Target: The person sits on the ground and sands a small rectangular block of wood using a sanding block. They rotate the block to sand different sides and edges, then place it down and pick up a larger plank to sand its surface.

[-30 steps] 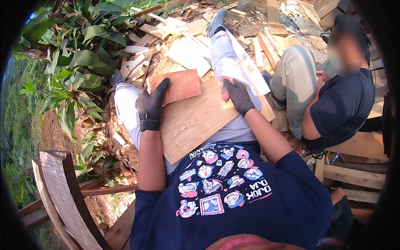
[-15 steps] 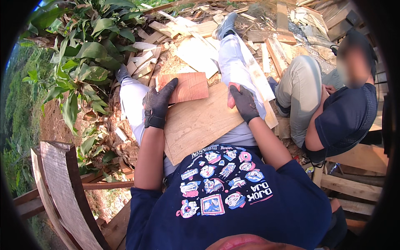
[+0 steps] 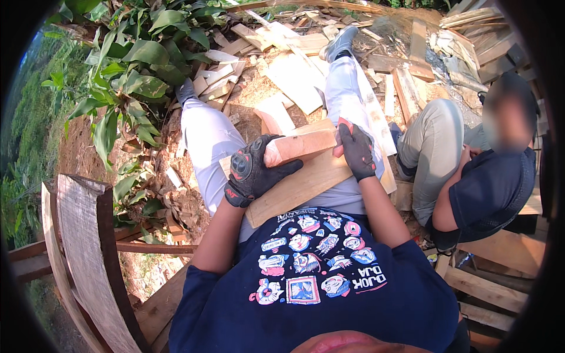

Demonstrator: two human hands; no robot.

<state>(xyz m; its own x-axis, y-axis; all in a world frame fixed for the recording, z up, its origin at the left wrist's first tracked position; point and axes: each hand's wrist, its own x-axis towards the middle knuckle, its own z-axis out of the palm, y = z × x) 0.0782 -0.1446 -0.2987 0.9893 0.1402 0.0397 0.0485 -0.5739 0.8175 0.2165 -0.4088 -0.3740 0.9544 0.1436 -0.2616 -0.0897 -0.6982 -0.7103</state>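
Observation:
In my gloved left hand is a thick reddish wood block. Its long edge is turned up, and my fingers wrap its left end. My gloved right hand closes around a small reddish-pink piece whose kind I cannot make out. It is close by the block's right end; whether they touch, I cannot tell. Beneath both hands a pale flat board lies across my lap, partly covered by the block and my left hand.
Wood offcuts litter the ground beyond and between my legs. A seated person is close on my right, beside stacked planks. Leafy plants grow at the far left; a curved timber stands near my left elbow.
My left hand has rolled the wood block from its broad face onto its edge and brought it right, toward my right hand. The right hand still grips the reddish-pink piece.

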